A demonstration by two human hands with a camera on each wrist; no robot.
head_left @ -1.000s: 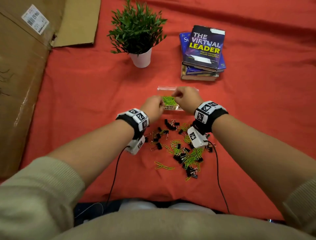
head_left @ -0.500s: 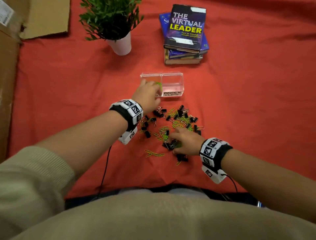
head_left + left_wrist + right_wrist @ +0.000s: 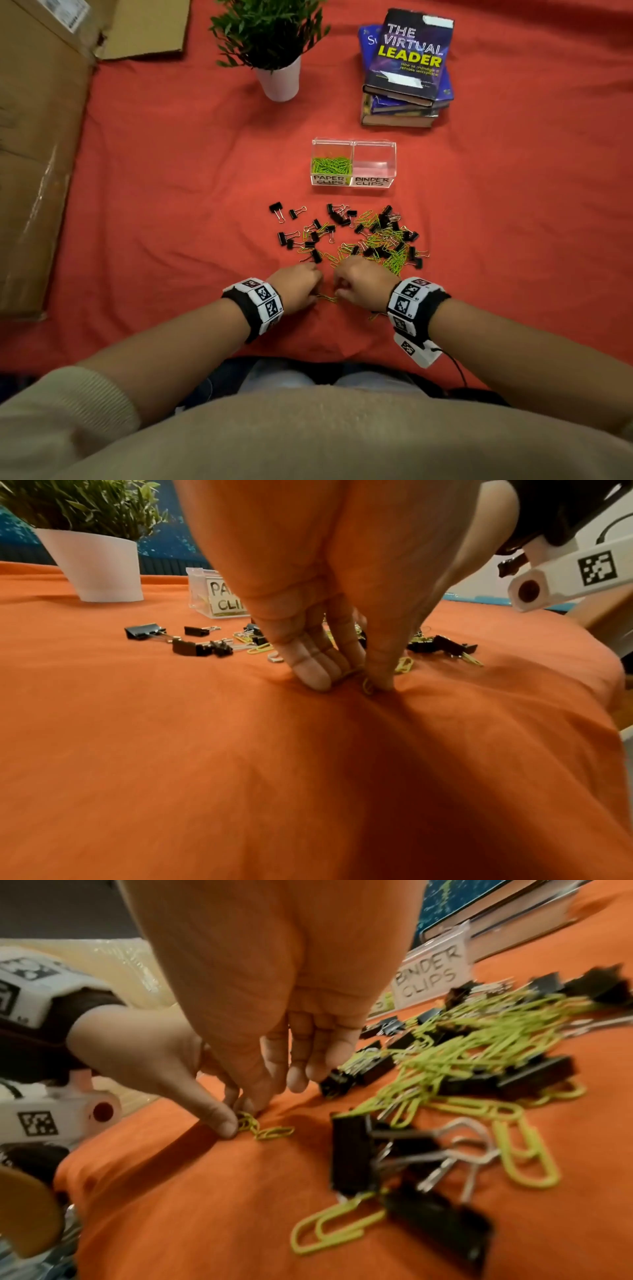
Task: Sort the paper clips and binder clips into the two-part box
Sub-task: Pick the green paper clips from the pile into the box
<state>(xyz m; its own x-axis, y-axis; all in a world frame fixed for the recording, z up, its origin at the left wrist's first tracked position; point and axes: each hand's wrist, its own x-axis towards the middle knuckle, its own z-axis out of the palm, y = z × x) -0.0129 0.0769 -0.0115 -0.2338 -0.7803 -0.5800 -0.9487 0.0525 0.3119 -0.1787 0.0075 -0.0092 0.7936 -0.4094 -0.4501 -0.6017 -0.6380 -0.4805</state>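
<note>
At the near edge of the pile on the table, my left hand [image 3: 298,283] and right hand [image 3: 363,281] both pinch green paper clips [image 3: 265,1130]; the box [image 3: 353,161] sits beyond — paper clips in its left half; binder clips [image 3: 346,231] lie scattered between.

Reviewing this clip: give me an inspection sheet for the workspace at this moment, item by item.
Surface: red cloth, wrinkled under the fingers.
Job's things: two-part box; green paper clips in the PAPER CLIPS half; BINDER CLIPS half looks empty. Mixed pile of binder and paper clips lies loose.
Clutter: potted plant, stack of books.
Grippers: left hand pinches paper clips on the cloth; right hand touches the same spot, grasp unclear.
Cables: black cable from the right wrist unit.
Surroundings: cardboard at left.
</note>
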